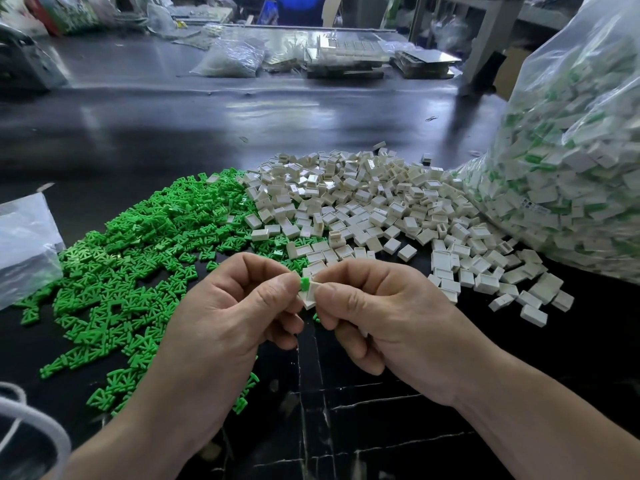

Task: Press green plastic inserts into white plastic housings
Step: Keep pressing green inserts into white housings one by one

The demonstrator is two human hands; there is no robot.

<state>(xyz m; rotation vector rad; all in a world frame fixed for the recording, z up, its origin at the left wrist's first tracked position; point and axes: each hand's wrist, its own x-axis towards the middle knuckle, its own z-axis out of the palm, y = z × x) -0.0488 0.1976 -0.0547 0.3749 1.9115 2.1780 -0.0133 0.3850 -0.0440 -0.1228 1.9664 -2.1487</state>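
Two hands are in view, the left hand and the right hand. Between their fingertips they hold one green insert and one white housing. On the one dark table lie two loose heaps: one green heap of inserts and one white heap of housings, each with far too many pieces to count, hundreds at least. Three clear plastic bags can be counted: one big bag on the right, packed with countless white-and-green pieces, one small bag at the left edge, and one far bag of pale parts. The clutter behind it is too blurred to count.
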